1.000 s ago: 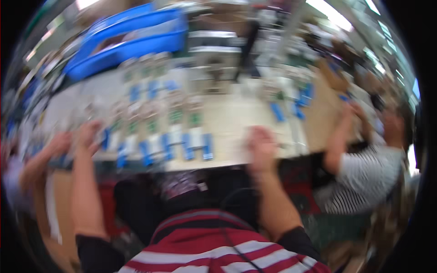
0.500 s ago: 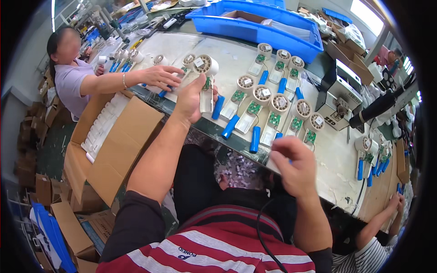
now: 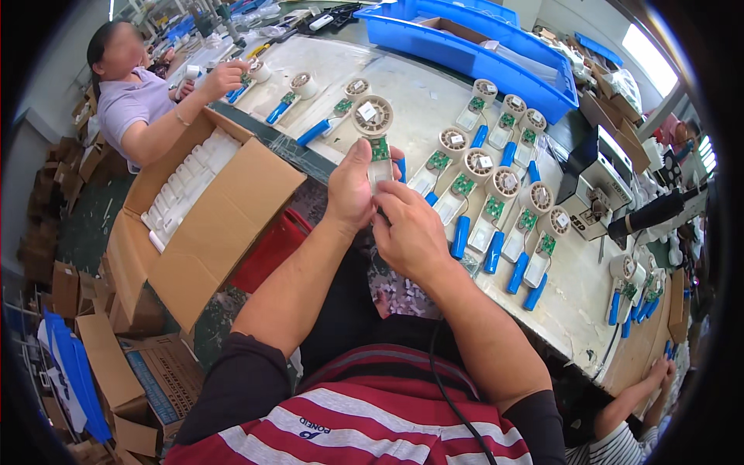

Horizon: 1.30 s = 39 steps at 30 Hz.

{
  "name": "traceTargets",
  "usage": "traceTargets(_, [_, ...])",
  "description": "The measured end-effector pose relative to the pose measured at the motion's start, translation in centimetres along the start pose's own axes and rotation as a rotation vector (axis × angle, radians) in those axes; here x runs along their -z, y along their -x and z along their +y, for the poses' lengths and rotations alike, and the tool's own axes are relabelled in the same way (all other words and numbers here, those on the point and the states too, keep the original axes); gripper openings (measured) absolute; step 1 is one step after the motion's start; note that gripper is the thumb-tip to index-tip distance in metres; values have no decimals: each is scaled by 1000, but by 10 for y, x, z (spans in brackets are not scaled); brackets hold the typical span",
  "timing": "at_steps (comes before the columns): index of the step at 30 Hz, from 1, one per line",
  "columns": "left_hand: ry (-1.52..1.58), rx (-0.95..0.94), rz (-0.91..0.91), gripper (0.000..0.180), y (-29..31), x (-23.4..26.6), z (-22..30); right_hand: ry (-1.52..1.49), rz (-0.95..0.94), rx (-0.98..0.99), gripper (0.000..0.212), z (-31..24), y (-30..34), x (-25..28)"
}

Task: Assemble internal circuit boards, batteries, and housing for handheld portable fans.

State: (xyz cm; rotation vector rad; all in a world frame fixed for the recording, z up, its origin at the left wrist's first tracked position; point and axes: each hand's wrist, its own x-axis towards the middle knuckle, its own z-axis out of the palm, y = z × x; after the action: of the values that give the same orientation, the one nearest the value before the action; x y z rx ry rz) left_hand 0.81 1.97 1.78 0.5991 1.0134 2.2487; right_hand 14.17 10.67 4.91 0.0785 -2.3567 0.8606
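Observation:
An opened handheld fan (image 3: 373,116) with a round white head, green circuit board and pale handle trough is held upright by my left hand (image 3: 353,186). Its fingers wrap the handle, thumb along the side near the board. My right hand (image 3: 415,232) has its fingers bent and pinching at the handle's lower end; what lies between the fingertips is hidden. Part of a blue battery (image 3: 401,167) shows just behind the left fingers. To the right, several similar open fans (image 3: 477,163) lie in rows, each with a blue battery (image 3: 460,237) on a wire.
At left, an open carton (image 3: 232,225) holds white casings. A co-worker's hand (image 3: 226,80) is over fans at the table's far left. Blue bins (image 3: 465,58) stand at the back. A black-and-white device (image 3: 585,182) and more fans (image 3: 626,267) are on the right.
My right hand has come left from the near row of fans to the held fan's handle. The co-worker's hand has drawn back to the far left. The view has shifted somewhat.

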Motion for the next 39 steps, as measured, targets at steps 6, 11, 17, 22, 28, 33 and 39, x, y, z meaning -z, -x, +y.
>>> traceTargets(6, [83, -42, -7, 56, -5, 11, -9, 62, -21, -54, 14, -2, -8, -11])
traceTargets(11, [172, -41, 19, 54, -7, 15, -14, 58, 6, -34, 14, 6, -12, -18])
traceTargets(17, [139, -40, 91, 48, -6, 15, -16, 63, 3, -38, 14, 12, -13, -28])
traceTargets(22, [201, -50, 104, 44, -7, 13, -16, 99, 40, -107, 7, 15, -17, -27])
traceTargets(28, [311, -33, 87, 42, -10, 14, -16, 323, -43, -42, 9, 29, -42, -19])
traceTargets(33, [319, 13, 65, 40, -9, 15, -16, 451, -97, 111, 12, 41, -50, -23])
traceTargets(39, [264, -4, -57, 45, -13, 36, -27, 492, -249, 148, 12, 47, -59, -21])
